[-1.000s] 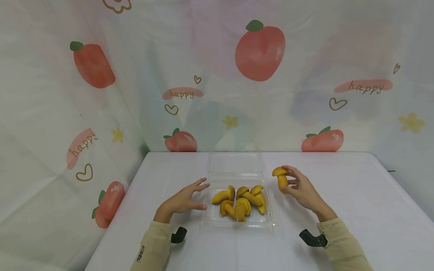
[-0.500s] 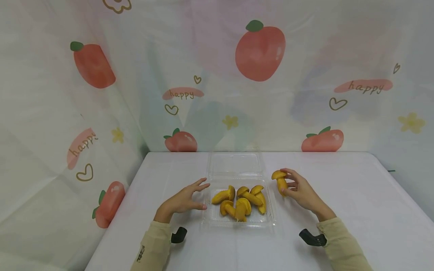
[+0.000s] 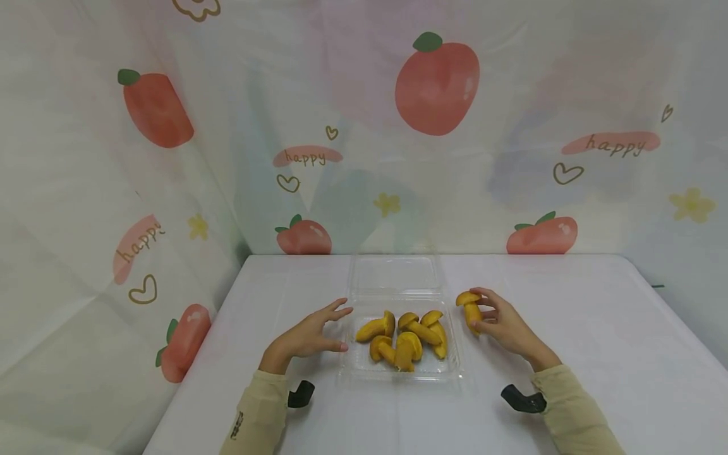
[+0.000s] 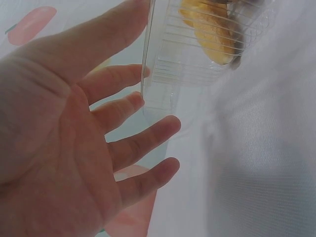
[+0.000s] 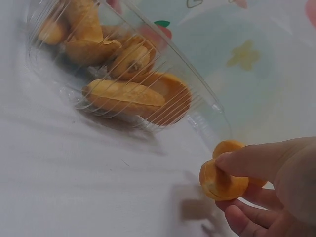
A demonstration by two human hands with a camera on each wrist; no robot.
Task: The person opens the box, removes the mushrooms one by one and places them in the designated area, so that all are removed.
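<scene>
Pinched between the thumb and fingers of my right hand (image 3: 508, 324) is a yellow mushroom (image 3: 470, 312), cap up, just right of a clear plastic box (image 3: 449, 373). The right wrist view shows the thumb pressed on the mushroom's stem (image 5: 223, 183). Several more yellow mushrooms (image 3: 406, 351) lie inside the box. My left hand (image 3: 304, 335) is at the box's left side with fingers spread and nothing in its grasp. In the left wrist view, fingertips (image 4: 136, 98) meet the box's clear rim; whether all of them touch it I cannot tell.
The box's clear lid (image 3: 394, 275) is folded back behind it on the white table (image 3: 392, 417). A fruit-printed cloth (image 3: 352, 95) rises at the table's back edge and left side. Black curved pieces (image 3: 523, 399) sit at both wrists.
My right hand has lowered slightly toward the table, carrying the mushroom down beside the box. The left hand and the mushrooms in the box stay in place.
</scene>
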